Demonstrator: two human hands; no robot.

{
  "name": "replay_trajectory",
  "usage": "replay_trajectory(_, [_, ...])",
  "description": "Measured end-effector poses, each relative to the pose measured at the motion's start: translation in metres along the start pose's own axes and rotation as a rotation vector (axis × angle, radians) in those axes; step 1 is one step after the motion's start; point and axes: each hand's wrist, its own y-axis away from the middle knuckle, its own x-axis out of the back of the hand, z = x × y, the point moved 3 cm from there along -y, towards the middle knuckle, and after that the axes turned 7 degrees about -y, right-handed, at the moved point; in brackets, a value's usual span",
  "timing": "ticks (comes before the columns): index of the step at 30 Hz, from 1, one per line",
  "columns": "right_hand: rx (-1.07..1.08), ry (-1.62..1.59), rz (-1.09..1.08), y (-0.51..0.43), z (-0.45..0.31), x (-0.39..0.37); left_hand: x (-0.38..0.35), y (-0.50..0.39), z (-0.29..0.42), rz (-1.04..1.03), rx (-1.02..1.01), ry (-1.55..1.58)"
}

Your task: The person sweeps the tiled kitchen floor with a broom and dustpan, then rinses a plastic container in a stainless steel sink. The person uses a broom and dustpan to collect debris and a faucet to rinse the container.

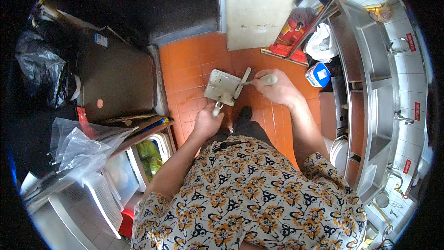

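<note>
My left hand is closed around the upright handle of a pale dustpan, whose tray lies at floor level ahead of my feet. Small dark bits show on the tray. In my right hand is the pale handle of a broom, gripped near its top end. The narrow broom head is beside the dustpan's right edge, over or against it; whether they touch cannot be told. Orange floor tiles surround both tools.
Steel sinks line the right side, with a blue-lidded tub and a white plastic bag beside them. On the left stand a dark cabinet and a shelf holding clear plastic. A pale door panel is ahead.
</note>
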Motion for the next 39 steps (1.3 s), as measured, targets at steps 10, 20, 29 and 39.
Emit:
replay_trajectory(10, [0.258,0.088,-0.227,-0.007,0.023,0.031,-0.103,-0.065,0.107,-0.159,-0.123,-0.070])
replay_trajectory(20, [0.126,-0.066,-0.071,-0.001,0.026,0.082,-0.165,-0.112,0.150,-0.242,-0.365,-0.040])
replay_trajectory(29, [0.298,-0.149,0.312,-0.006,-0.014,0.131,-0.189,-0.163,0.192,-0.355,-0.339,0.116])
replay_trajectory(39, [0.158,-0.063,0.495,-0.069,-0.032,0.145,-0.176,-0.225,0.204,-0.567,-0.070,0.536])
